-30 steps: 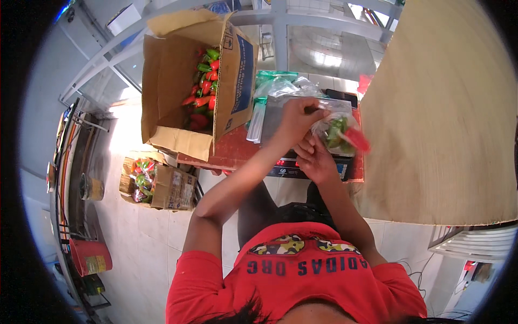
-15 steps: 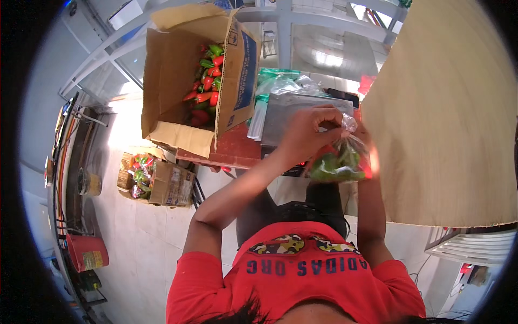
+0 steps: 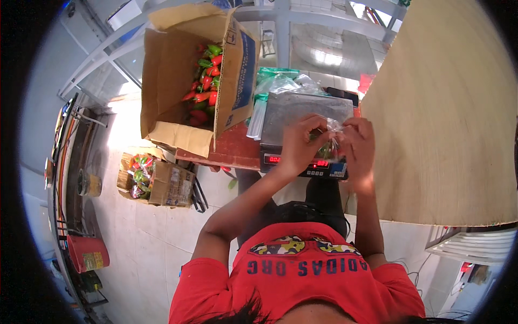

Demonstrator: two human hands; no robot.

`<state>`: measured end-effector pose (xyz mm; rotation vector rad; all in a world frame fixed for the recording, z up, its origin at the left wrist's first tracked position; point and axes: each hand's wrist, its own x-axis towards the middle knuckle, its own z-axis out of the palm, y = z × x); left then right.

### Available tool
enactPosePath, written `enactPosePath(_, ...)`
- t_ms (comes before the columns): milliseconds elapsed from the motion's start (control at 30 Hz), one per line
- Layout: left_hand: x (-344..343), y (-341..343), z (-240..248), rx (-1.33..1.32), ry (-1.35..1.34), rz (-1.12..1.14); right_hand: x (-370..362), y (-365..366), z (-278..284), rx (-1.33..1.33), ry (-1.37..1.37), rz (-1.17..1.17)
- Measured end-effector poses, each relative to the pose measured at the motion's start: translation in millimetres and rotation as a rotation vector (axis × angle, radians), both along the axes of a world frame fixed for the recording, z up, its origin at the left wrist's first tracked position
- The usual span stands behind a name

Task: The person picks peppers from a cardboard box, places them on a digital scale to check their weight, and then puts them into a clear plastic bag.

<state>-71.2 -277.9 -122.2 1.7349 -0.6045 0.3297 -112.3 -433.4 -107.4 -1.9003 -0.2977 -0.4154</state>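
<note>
Now your left hand point(image 3: 299, 146) and right hand point(image 3: 359, 146) have closed in, both pinching the clear bag point(image 3: 330, 141) of green peppers between them.

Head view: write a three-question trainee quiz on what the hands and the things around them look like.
1. True or false: both hands, left hand and right hand, grip the clear plastic bag above the scale.
2. Multiple choice: the open cardboard box at the upper left holds A) red and green peppers, B) bottles, C) folded paper.
3. Fill in: the digits glowing on the scale's front are coloured ____.

Key: 1 true. 2 A, the peppers lie piled inside. 3 red.
</note>
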Motion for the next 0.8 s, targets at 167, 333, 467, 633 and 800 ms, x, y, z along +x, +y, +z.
enactPosePath(167,-7,0,38,-0.130,0.135,-0.260,6,-30,5,0.056,0.022,0.139)
enactPosePath(333,11,-18,-8,-0.440,0.530,-0.425,18,-1,-78,1.424,0.403,0.279)
enactPosePath(467,19,-15,-52,-0.673,0.925,-0.212,31,19,-128,1.346,0.528,0.457)
enactPosePath(633,23,-30,-79,-0.698,0.985,-0.067,35,22,-112,0.439,0.414,-0.136)
enactPosePath(800,41,-37,-92,-0.676,0.596,0.044,50,36,-74,-0.248,-0.320,-0.444)
